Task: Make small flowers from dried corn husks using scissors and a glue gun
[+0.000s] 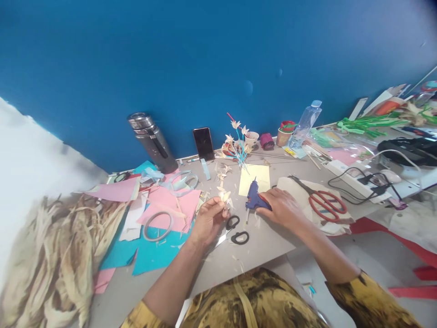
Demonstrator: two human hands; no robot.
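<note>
Between the thumb and fingers of my left hand [209, 221] is a small pale flower [224, 195] that looks made of dried husk. My right hand [283, 205] is closed around the handle of a blue glue gun [253, 196], whose nozzle points away from me by a yellow paper [262, 175]. Just below my left fingertips lie black-handled scissors [240, 237]. Beyond them, a few loose husk flowers [223, 173] rest on the table. Further back stands a bunch of finished-looking flowers on blue stems [241, 148].
Dried corn husks [68, 264] heap at the left, beside pink and blue sheets [160, 255] and a tape roll [157, 226]. A dark flask [153, 146] and a phone [204, 143] stand by the wall. Red-handled scissors [327, 205] and a power strip [355, 180] lie to the right.
</note>
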